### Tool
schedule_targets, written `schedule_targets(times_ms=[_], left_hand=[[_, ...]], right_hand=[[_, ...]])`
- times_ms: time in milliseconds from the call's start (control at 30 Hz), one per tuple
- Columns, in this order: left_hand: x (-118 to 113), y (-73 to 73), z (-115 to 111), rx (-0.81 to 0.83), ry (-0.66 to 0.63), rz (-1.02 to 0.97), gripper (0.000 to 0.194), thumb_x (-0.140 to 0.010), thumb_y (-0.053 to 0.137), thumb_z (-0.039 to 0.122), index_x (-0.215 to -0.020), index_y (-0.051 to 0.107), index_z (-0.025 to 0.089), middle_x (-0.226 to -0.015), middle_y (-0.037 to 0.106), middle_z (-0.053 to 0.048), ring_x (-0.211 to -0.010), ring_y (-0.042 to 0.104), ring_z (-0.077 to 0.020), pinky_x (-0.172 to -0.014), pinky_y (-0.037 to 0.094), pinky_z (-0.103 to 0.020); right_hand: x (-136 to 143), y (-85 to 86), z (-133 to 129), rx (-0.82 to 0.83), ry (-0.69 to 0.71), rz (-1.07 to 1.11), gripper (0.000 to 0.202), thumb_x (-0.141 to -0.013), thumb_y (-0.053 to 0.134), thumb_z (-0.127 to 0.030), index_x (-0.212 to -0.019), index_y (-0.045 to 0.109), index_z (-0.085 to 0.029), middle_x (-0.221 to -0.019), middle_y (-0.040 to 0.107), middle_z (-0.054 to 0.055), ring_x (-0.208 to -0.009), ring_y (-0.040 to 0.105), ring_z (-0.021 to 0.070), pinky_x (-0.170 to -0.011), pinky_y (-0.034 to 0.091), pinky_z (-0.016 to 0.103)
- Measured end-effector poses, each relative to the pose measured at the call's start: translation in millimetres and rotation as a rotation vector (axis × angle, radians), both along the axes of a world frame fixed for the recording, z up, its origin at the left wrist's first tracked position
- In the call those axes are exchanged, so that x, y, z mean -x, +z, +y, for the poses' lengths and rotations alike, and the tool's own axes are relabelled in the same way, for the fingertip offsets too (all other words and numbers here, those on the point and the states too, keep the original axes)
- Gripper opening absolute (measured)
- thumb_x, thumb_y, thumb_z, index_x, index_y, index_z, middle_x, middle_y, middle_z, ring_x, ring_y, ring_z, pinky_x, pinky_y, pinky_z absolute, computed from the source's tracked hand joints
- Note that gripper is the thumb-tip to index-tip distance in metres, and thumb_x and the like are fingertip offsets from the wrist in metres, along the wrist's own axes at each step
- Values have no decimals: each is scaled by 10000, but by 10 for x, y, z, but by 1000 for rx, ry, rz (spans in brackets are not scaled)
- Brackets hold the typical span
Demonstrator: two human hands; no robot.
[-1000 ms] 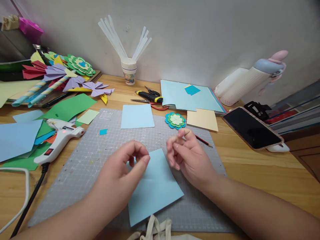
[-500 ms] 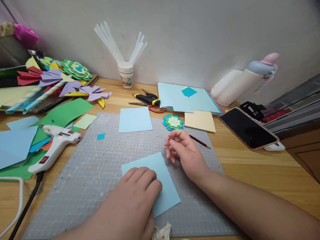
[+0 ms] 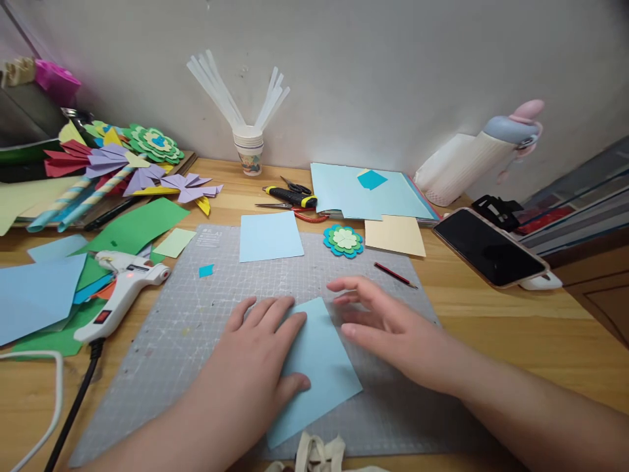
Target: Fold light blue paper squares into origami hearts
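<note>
A light blue sheet of paper [image 3: 322,367] lies at a slant on the grey cutting mat [image 3: 196,367]. Over its left part rests my left hand [image 3: 268,347], fingers spread and thumb out on the paper, hiding that side of it. My right hand [image 3: 381,321] is held just past the sheet's right edge, fingers parted and curved, with nothing in it. Beyond the hands are a second light blue square [image 3: 272,237], a layered blue and green paper flower [image 3: 343,240] and a pencil [image 3: 396,275].
At left a white glue gun [image 3: 125,288] lies by coloured paper [image 3: 132,226] and folded paper flowers [image 3: 189,187]. Toward the wall stand stacked paper cups [image 3: 249,151] with white sticks, scissors [image 3: 275,206] and a cutter [image 3: 289,196]. A phone [image 3: 491,248] and a bottle [image 3: 484,160] are at right.
My left hand has spread its fingers and moved slightly up and left over the sheet. My right hand has lowered, moved right and opened its fingers. The view has shifted a little.
</note>
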State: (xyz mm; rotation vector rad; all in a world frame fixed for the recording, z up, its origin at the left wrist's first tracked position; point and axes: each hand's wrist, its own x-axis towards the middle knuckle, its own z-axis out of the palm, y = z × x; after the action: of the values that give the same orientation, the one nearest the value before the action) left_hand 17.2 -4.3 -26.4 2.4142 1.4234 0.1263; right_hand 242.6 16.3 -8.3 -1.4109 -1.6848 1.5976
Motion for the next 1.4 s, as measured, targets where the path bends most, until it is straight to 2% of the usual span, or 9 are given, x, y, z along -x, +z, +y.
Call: schedule_targets(times_ms=[167, 333, 500, 633, 800, 900, 1000, 1233, 1400], left_hand=[[-35, 48, 0, -5, -20, 42, 487, -763, 709, 335, -1217, 573, 222, -1374, 522, -119, -1241, 471, -337, -1045, 289, -582], [-73, 172, -34, 55, -67, 66, 349, -790, 685, 320, -1113, 626, 200, -1071, 629, -88, -1013, 567, -310, -890, 423, -499], [-68, 226, -200, 32, -106, 32, 698, -639, 753, 562, -1211, 581, 201, -1105, 627, -112, -1051, 543, -358, -934, 391, -547], [-49, 177, -310, -30, -123, 30, 536, -725, 686, 374, -1219, 568, 203, -1188, 611, -121, -1105, 527, -362, -980, 357, -575], [34, 134, -347, -38, -63, -73, 289, -739, 518, 92, -989, 628, 186, -1046, 660, -84, -1020, 594, -269, -1029, 328, -542], [118, 96, -396, -68, -61, -149, 201, -772, 499, 77, -858, 636, 196, -964, 674, -48, -932, 623, -230, -1016, 342, -521], [181, 44, -465, -97, -58, -197, 183, -828, 485, 98, -823, 639, 198, -891, 675, -37, -860, 625, -222, -903, 415, -476], [174, -131, -538, -96, 1, -290, 162, -916, 457, 191, -973, 606, 219, -820, 693, -23, -754, 631, -200, -758, 476, -388], [266, -272, -639, -477, 111, -197, 478, -852, 546, 172, -1318, 454, 230, -1235, 652, -72, -1108, 595, -239, -997, 371, -388]], right_hand=[[-102, -18, -200, 361, -283, 388, 323, -852, 612, -317, -1171, 561, -299, -1260, 482, 74, -1209, 455, 267, -860, 509, 436], [-58, -59, -352, 439, -452, 573, 252, -816, 636, -240, -1064, 603, -267, -1155, 531, 62, -1104, 504, 230, -796, 541, 395], [49, -114, -472, 443, -493, 683, 247, -814, 604, -182, -1051, 577, -247, -1130, 562, 63, -1059, 560, 211, -771, 547, 348], [134, -176, -574, 376, -399, 613, 408, -815, 579, -141, -1187, 492, -284, -1146, 546, 59, -961, 610, 177, -736, 541, 321], [182, -274, -655, -225, -80, 43, 450, -816, 534, -81, -1196, 562, -320, -1374, 408, 74, -1059, 563, 209, -787, 506, 358], [139, -307, -657, -552, 91, -236, 301, -832, 527, -72, -1001, 676, -272, -1274, 519, 82, -1117, 527, 247, -906, 449, 428], [54, -309, -641, -695, 173, -342, 310, -824, 517, -40, -947, 698, -259, -1137, 626, 78, -1056, 551, 249, -892, 439, 438], [-34, -167, -488, -538, 246, -310, 170, -920, 532, -245, -867, 693, -229, -912, 711, 42, -866, 616, 206, -799, 440, 359], [105, -126, -184, -318, 186, -384, 275, -903, 514, -311, -680, 622, -190, -586, 543, -28, -555, 473, 129, -507, 318, 247]])
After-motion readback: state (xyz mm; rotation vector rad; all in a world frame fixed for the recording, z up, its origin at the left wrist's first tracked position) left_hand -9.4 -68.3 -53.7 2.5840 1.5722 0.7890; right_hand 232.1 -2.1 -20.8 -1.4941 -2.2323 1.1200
